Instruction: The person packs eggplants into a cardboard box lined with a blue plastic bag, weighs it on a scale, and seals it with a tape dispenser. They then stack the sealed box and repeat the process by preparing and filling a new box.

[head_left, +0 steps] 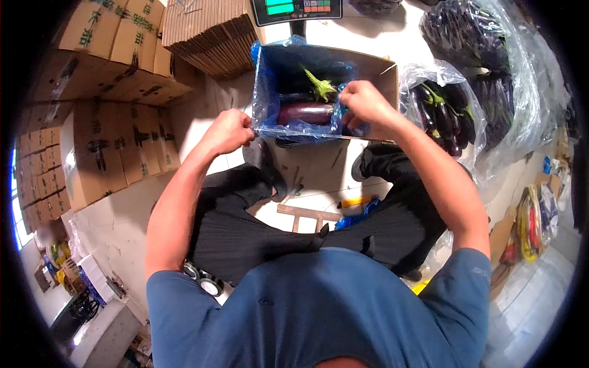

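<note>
In front of me is a cardboard box (393,86) lined with a blue plastic bag (265,92). Purple eggplants lie inside; a glossy eggplant (305,113) is near the close side, and a green stem (320,86) shows behind it. My left hand (233,131) is closed at the near left corner, fingers curled onto the edge of the liner. Over the box's right side, my right hand (368,105) pinches a bunched part of the same liner. Its lower fingers are partly hidden by plastic.
A digital scale (297,8) stands beyond the box. Flattened cartons (211,37) and stacked boxes (116,135) are at left. Clear bags of eggplants, including an open bag (445,116), sit at right. A small wooden frame (308,213) lies on the floor between my legs.
</note>
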Tool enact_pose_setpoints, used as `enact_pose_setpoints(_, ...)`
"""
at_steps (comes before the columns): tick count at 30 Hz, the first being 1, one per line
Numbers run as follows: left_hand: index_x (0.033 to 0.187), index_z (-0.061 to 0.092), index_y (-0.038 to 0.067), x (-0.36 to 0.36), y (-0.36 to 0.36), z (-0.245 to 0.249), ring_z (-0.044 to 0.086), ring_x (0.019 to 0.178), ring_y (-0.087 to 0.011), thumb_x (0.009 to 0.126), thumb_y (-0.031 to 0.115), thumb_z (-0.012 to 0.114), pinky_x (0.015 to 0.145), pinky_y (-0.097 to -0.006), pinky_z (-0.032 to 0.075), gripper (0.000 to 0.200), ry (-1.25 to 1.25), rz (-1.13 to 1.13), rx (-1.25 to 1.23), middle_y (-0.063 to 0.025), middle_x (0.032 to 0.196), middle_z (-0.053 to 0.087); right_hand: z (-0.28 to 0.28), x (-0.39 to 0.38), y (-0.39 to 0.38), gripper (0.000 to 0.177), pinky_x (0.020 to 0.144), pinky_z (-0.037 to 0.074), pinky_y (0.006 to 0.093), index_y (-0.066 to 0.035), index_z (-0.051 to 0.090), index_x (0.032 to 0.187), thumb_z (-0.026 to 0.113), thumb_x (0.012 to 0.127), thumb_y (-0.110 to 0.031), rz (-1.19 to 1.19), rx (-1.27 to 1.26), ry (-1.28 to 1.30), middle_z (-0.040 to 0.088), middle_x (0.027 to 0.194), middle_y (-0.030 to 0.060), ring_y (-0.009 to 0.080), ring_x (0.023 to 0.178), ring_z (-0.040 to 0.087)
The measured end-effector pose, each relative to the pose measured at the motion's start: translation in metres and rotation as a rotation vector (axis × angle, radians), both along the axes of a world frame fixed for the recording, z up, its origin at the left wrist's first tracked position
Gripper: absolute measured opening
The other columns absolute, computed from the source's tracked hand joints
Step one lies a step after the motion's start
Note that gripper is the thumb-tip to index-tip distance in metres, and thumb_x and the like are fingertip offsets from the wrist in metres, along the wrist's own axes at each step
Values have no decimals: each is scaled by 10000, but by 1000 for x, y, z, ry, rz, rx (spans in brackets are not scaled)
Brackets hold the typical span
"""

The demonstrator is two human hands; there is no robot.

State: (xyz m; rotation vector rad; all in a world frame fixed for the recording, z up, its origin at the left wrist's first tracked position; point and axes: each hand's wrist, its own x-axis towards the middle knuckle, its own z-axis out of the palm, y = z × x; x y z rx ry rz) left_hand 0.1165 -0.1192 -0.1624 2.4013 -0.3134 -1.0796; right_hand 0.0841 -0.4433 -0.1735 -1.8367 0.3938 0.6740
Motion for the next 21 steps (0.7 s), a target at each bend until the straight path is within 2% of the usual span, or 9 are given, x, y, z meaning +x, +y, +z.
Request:
enact_pose_setpoints(1, 820, 738, -33, -1, -1, 8, 706, 650, -191, 806, 116, 654, 644, -344, 548, 172, 31, 25, -9, -133, 717, 728, -4, 1, -5, 213, 565, 613, 391, 63, 587, 1060, 532, 1000, -134, -122, 105, 28, 643, 847, 120, 256, 661, 703)
enact_pose_setpoints(4, 837, 739, -19, 1, 3, 29, 657, 682, -143, 850, 165, 692, 626, -328, 506, 191, 36, -61, -83, -91, 720, 711, -19, 13, -22, 132, 599, 608, 375, 28, 591, 1039, 553, 1004, -93, -302, 291, 52, 639, 855, 119, 235, 659, 683)
enact_pose_setpoints(6, 828, 721, -37, 7, 12, 35, 599, 680, -116, 864, 202, 718, 619, -308, 463, 242, 110, -77, -164, -74, 694, 672, -20, 13, -31, 120, 706, 606, 370, 32, 606, 1047, 583, 982, -66, -267, 317, -15, 658, 935, 121, 217, 783, 688)
enact_pose_setpoints(9, 821, 725, -6, 19, 18, 28, 569, 686, -97, 895, 225, 717, 639, -279, 456, 243, 210, 126, -489, -41, 740, 679, -19, 12, -30, 199, 808, 585, 343, 47, 616, 1132, 589, 952, -36, -276, 259, -106, 679, 1061, 141, 213, 924, 682)
enact_pose_setpoints(13, 950, 686, 18, 40, -8, 28, 630, 750, -98, 953, 224, 661, 673, -246, 492, 208, 185, 565, -797, -81, 874, 721, -12, 9, -28, 334, 919, 546, 330, 69, 609, 1225, 593, 902, -17, -270, 107, -308, 687, 1161, 177, 223, 1031, 673)
enact_pose_setpoints(14, 913, 674, 26, 44, -18, 29, 578, 670, -62, 959, 231, 657, 674, -219, 484, 211, 168, 590, -825, -71, 870, 716, -8, 9, -32, 362, 995, 511, 362, 71, 612, 1229, 590, 886, -43, -176, -63, -394, 692, 1174, 198, 264, 1089, 673)
enact_pose_setpoints(17, 933, 674, 28, 55, -48, 21, 627, 719, -90, 971, 227, 654, 735, -253, 537, 204, 124, 686, -838, -81, 909, 721, -4, 10, -40, 368, 1031, 486, 391, 66, 613, 1228, 581, 892, -80, -78, -364, -585, 682, 1198, 229, 314, 1141, 658)
enact_pose_setpoints(19, 1004, 692, 12, 64, -62, 16, 699, 910, -150, 976, 230, 659, 857, -291, 554, 221, 106, 589, -863, -85, 954, 728, 10, 10, -41, 382, 1038, 475, 410, 54, 602, 1246, 580, 900, -106, -77, -438, -623, 669, 1206, 251, 353, 1157, 645)
enact_pose_setpoints(21, 1054, 707, -1, 70, -80, 14, 689, 946, -144, 973, 235, 665, 895, -280, 530, 253, -31, 470, -877, -80, 980, 732, 28, 11, -41, 390, 1037, 473, 411, 54, 595, 1254, 581, 900, -111, -82, -516, -668, 667, 1203, 262, 354, 1158, 645)
